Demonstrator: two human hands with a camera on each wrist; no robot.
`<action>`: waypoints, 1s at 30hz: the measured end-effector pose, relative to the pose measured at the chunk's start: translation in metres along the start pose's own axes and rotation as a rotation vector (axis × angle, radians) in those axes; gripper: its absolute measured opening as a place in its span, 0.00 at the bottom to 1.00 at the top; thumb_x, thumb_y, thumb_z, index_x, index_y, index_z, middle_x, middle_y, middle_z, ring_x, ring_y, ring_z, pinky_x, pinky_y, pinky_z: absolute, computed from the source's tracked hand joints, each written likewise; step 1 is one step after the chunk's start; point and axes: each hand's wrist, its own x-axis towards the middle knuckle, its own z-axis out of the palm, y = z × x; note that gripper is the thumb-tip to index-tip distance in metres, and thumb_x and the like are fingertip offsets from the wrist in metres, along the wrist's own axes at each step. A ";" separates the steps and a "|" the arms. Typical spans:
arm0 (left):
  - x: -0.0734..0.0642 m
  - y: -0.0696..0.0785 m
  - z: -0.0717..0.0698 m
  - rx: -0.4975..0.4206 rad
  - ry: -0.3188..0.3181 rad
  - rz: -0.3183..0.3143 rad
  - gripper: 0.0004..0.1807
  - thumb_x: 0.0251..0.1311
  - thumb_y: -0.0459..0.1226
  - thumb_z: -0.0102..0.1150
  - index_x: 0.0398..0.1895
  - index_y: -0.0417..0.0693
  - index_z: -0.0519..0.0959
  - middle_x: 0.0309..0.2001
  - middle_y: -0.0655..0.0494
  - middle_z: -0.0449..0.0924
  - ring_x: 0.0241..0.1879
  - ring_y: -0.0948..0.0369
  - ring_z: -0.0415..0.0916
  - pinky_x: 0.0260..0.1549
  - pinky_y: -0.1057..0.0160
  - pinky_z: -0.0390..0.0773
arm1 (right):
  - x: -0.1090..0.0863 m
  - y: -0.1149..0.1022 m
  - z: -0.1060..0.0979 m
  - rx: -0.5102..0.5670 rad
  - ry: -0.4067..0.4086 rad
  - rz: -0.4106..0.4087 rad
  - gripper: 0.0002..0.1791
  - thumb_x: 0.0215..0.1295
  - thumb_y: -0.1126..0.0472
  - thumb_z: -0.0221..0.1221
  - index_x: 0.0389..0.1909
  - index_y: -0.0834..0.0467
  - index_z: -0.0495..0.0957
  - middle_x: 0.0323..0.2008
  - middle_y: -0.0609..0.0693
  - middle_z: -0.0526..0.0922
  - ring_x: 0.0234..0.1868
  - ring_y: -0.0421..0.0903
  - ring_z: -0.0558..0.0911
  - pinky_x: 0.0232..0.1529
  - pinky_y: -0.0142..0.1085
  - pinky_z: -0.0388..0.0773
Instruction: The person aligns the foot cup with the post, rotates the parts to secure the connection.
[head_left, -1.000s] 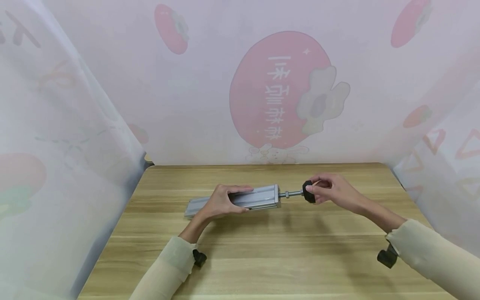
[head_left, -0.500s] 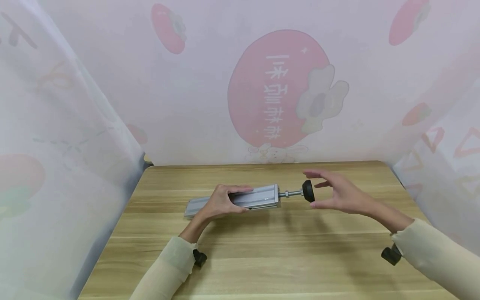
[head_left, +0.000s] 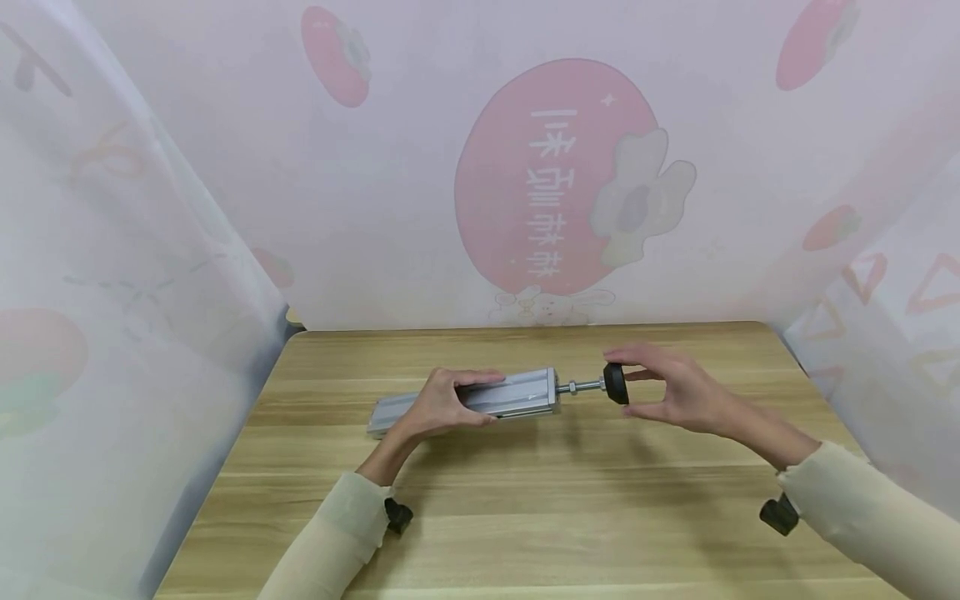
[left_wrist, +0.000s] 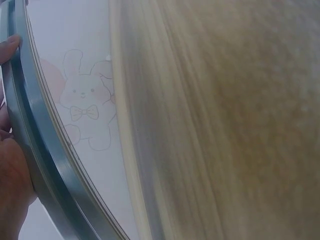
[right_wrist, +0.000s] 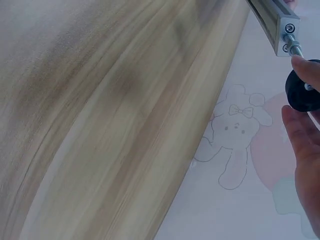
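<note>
My left hand (head_left: 442, 407) grips a silver aluminium profile (head_left: 525, 392) across its width, thumb on the near side and fingers on the far side. The profile is held over the table, its right end raised. From that end a threaded rod (head_left: 590, 387) with a nut sticks out, carrying a black levelling foot (head_left: 616, 383). My right hand (head_left: 686, 396) pinches the foot's rim between thumb and fingers. In the right wrist view, fingertips lie on opposite sides of the black foot (right_wrist: 301, 92), near the profile's screwed end plate (right_wrist: 288, 31).
The wood-grain table (head_left: 510, 525) lies beneath both hands, its back edge close behind the profile. A pale printed curtain (head_left: 375, 208) hangs behind the table and along both sides. Small black devices (head_left: 780, 515) sit at the sleeve cuffs.
Half a second ago the right hand's fingers were spread wide around the foot, after pinching it earlier; now they have closed back onto its rim. The left hand and profile stay in place.
</note>
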 end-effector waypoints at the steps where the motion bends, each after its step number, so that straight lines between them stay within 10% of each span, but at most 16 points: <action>1: 0.000 0.000 0.000 -0.001 0.000 -0.002 0.33 0.43 0.34 0.86 0.59 0.51 0.89 0.60 0.53 0.87 0.61 0.55 0.84 0.62 0.56 0.80 | 0.000 -0.001 0.000 0.010 -0.001 0.007 0.47 0.40 0.78 0.82 0.67 0.65 0.76 0.63 0.59 0.81 0.59 0.54 0.85 0.49 0.37 0.87; 22: 0.000 0.003 0.000 -0.020 0.008 -0.004 0.33 0.43 0.34 0.86 0.59 0.51 0.89 0.60 0.52 0.87 0.61 0.54 0.84 0.63 0.56 0.80 | -0.002 -0.008 0.002 0.197 0.005 0.548 0.28 0.66 0.62 0.73 0.65 0.63 0.79 0.46 0.55 0.90 0.43 0.44 0.90 0.45 0.34 0.87; 30: 0.000 0.004 -0.001 -0.034 0.012 -0.012 0.33 0.42 0.31 0.86 0.58 0.49 0.89 0.59 0.51 0.87 0.62 0.53 0.83 0.63 0.60 0.79 | 0.007 -0.010 -0.003 0.472 -0.061 0.774 0.30 0.77 0.56 0.63 0.68 0.74 0.70 0.47 0.64 0.88 0.41 0.55 0.91 0.48 0.43 0.88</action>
